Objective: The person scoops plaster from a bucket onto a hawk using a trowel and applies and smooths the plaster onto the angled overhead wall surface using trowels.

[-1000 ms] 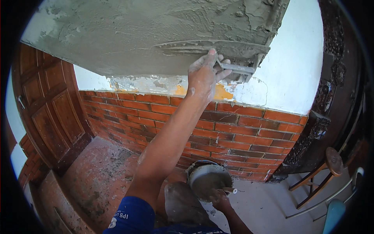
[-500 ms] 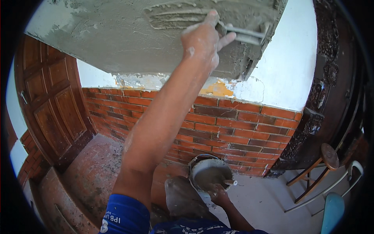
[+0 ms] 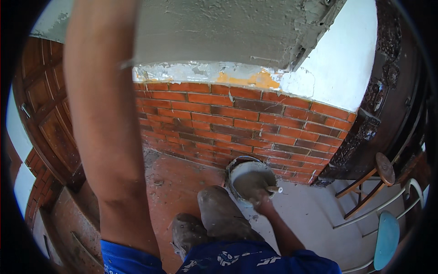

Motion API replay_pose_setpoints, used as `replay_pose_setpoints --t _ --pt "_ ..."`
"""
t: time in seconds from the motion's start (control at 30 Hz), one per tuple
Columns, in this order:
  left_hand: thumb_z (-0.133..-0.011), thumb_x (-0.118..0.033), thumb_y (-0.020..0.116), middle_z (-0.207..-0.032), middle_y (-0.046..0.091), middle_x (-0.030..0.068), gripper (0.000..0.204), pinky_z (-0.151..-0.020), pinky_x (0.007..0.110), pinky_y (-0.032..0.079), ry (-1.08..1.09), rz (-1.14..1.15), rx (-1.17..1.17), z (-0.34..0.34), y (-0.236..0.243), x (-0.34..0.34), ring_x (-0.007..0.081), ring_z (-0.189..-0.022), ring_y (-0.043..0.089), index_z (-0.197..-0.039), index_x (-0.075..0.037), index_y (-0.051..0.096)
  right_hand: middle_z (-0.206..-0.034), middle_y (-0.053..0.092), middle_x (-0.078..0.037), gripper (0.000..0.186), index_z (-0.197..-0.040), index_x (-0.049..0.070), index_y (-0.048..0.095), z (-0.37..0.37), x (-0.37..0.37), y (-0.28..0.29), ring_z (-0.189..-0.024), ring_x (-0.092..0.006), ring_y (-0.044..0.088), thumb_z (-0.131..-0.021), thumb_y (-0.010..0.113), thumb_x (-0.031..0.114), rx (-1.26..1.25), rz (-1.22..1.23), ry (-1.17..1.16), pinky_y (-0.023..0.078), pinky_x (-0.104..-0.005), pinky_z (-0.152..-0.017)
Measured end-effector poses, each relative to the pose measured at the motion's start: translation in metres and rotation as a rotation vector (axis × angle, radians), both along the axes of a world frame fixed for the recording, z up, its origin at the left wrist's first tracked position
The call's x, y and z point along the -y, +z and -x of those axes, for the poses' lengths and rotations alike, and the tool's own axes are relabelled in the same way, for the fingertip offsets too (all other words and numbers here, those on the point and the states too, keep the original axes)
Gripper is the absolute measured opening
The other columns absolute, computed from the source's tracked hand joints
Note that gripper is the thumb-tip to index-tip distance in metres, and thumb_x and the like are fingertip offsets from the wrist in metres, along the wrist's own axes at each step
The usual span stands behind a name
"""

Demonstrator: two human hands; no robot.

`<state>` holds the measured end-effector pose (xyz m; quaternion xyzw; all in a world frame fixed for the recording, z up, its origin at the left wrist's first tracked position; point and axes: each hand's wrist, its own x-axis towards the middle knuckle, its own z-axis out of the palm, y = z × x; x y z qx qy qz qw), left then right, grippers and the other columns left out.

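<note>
Two hands work apart: the left is raised out of view, grip untold; the right hand (image 3: 259,199) grasps a tool handle in the round grey mortar bucket (image 3: 252,177) on the floor, reloading; next calls for lifting mortar to the grey plastered wall (image 3: 219,32).

Wooden door (image 3: 50,123), stool (image 3: 381,176), blue chair (image 3: 387,237)

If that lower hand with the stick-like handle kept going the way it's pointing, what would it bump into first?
The right hand reaches forward and down into the bucket, so it would probably meet the grey mortar inside first. Depth is hard to judge; the brick wall lies beyond.
</note>
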<state>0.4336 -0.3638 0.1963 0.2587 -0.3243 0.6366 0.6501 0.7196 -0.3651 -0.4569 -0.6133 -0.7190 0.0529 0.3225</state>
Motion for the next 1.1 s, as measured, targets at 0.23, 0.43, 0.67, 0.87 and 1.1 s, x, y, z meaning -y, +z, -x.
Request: replay_pose_setpoints --t 0.23,0.43,0.67,0.87,1.1 --pt "-0.093 -0.010 0.050 -0.112 0.055 0.0175 0.030 -0.085 0.025 0.054 0.608 0.040 -0.393 0.113 -0.132 -0.068 0.0224 -0.097 0.058 -0.117 0.007 0.048 -0.133 0.043 -0.017 0.052 -0.123 0.019 0.053 -0.108 -0.060 -0.019 -0.125 -0.0383 0.038 -0.078 0.059 0.045 0.418 0.571 -0.418 0.033 -0.0587 -0.097" --pt "-0.094 -0.019 0.049 -0.105 0.057 0.0083 0.024 -0.081 0.026 0.053 0.616 0.563 -0.508 0.132 -0.340 -0.075 0.0172 -0.093 0.060 -0.109 -0.001 0.052 -0.103 0.064 -0.018 0.055 -0.109 0.008 0.062 -0.118 -0.099 -0.028 -0.100 -0.0341 0.060 -0.075 0.061 0.051 0.397 1.069 -0.186 0.047 -0.0457 -0.086" --pt "-0.097 -0.019 0.040 -0.096 0.058 0.0077 0.023 -0.080 0.034 0.051 0.364 0.686 -0.687 0.086 -0.540 -0.085 0.0192 -0.088 0.058 -0.108 -0.003 0.051 -0.091 0.065 -0.023 0.051 -0.092 -0.001 0.065 -0.101 -0.092 -0.084 -0.085 -0.0335 0.065 -0.078 0.060 0.048 0.498 0.579 -0.168 0.050 -0.0428 -0.075" --pt "-0.095 -0.016 0.039 -0.091 0.057 0.0063 0.023 -0.083 0.034 0.049 0.172 0.929 -1.060 0.029 -0.611 -0.100 0.0163 -0.087 0.056 -0.105 -0.001 0.053 -0.082 0.066 -0.018 0.054 -0.091 -0.002 0.066 -0.131 -0.063 -0.096 -0.073 -0.0253 0.064 -0.078 0.063 0.051 -0.468 0.436 0.031 0.050 -0.0363 -0.066" --pt "-0.096 -0.016 0.044 -0.111 0.059 0.0111 0.025 -0.089 0.034 0.046 0.059 0.813 -1.293 -0.008 -0.626 -0.111 0.0198 -0.102 0.056 -0.113 -0.001 0.055 -0.067 0.061 -0.006 0.042 -0.097 0.000 0.065 -0.086 -0.041 -0.032 -0.051 -0.0112 0.052 -0.082 0.063 0.039 -0.391 0.806 -0.045 0.041 -0.0277 -0.047"
